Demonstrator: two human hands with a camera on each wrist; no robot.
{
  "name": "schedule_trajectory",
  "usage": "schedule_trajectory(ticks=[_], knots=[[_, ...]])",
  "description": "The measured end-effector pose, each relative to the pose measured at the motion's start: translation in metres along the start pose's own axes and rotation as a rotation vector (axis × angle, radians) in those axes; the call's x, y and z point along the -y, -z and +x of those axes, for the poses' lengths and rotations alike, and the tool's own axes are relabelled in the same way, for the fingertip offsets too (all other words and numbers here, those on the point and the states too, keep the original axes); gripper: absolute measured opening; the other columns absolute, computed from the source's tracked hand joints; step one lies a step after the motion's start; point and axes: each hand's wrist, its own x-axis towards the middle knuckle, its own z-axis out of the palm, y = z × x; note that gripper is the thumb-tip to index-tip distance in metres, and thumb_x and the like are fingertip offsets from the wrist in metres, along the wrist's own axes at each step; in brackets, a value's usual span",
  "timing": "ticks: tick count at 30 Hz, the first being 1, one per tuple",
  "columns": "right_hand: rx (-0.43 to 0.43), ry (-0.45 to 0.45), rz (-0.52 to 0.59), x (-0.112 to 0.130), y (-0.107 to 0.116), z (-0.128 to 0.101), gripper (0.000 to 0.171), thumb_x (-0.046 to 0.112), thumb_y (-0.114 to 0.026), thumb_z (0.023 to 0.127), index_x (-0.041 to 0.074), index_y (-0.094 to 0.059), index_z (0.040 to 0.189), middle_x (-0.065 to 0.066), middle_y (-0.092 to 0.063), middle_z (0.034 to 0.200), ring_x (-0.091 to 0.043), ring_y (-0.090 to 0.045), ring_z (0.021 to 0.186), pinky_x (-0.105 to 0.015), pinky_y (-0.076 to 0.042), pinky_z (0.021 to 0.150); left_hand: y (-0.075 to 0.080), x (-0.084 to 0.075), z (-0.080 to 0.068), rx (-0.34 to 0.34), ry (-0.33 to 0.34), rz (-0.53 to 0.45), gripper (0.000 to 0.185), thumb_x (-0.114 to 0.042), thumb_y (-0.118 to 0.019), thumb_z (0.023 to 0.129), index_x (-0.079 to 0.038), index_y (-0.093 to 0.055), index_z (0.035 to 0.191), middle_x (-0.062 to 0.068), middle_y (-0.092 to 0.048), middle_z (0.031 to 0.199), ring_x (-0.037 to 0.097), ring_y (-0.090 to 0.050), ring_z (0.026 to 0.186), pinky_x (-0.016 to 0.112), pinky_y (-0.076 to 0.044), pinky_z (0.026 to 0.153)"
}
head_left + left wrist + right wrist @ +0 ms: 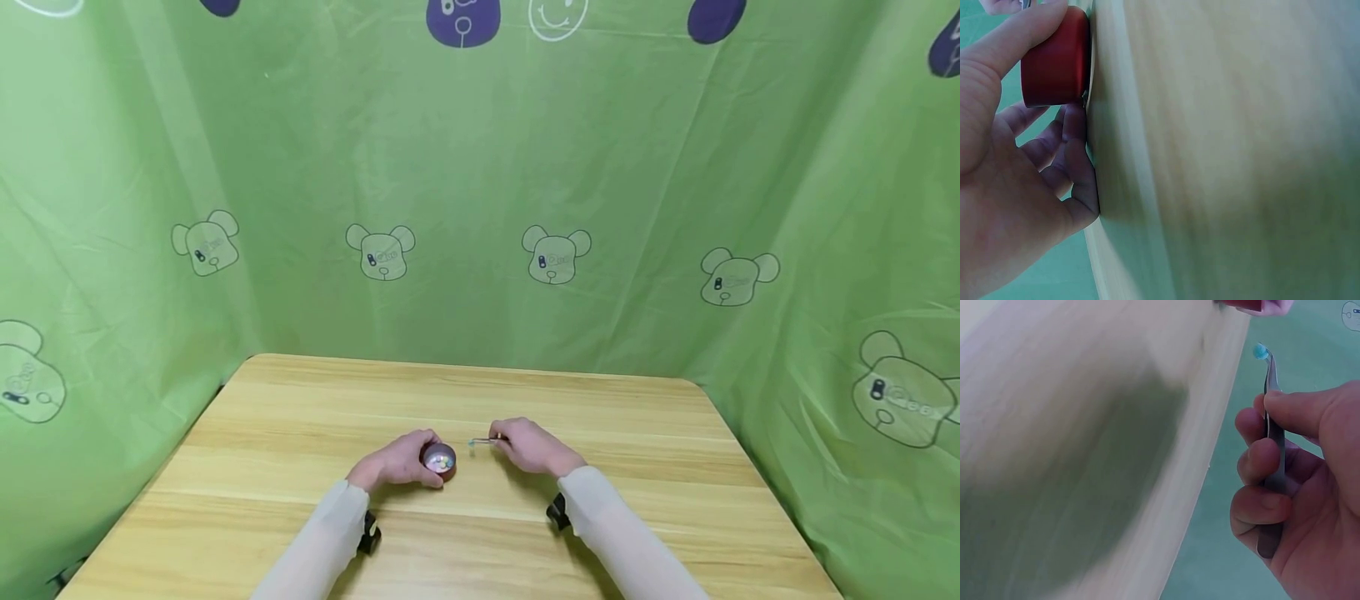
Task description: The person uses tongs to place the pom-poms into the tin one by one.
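Observation:
A small round red container (440, 473) stands on the wooden table, with several small pastel pieces (442, 463) inside it. My left hand (406, 457) holds the container by its side; in the left wrist view the thumb (1029, 31) lies along its red wall. To the right, my right hand (531, 447) grips metal tweezers (1275, 453) between thumb and curled fingers. A small blue bead-like piece (1260, 351) is pinched at the tweezers' bent tip. In the head view this tip hangs over the table, just right of the container and apart from it.
The light wooden table (360, 392) reaches to a green curtain (465, 317) printed with bear heads at the back and both sides. Black wrist devices (558, 512) sit under both forearms.

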Motion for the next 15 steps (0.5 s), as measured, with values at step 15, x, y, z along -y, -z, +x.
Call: schedule_trajectory(ticks=[15], knots=[[-0.015, 0.040, -0.014, 0.019, 0.008, 0.001, 0.010, 0.013, -0.054, 0.096, 0.008, -0.063, 0.097, -0.004, -0.064, 0.083, -0.008, -0.053, 0.071, -0.030, -0.048, 0.067, -0.001, 0.001, 0.001, -0.009, 0.011, -0.030, 0.048, -0.020, -0.083, 0.072, -0.008, -0.055, 0.109, 0.003, -0.059, 0.104, 0.020, -0.056, 0.096, 0.038, -0.043, 0.086]])
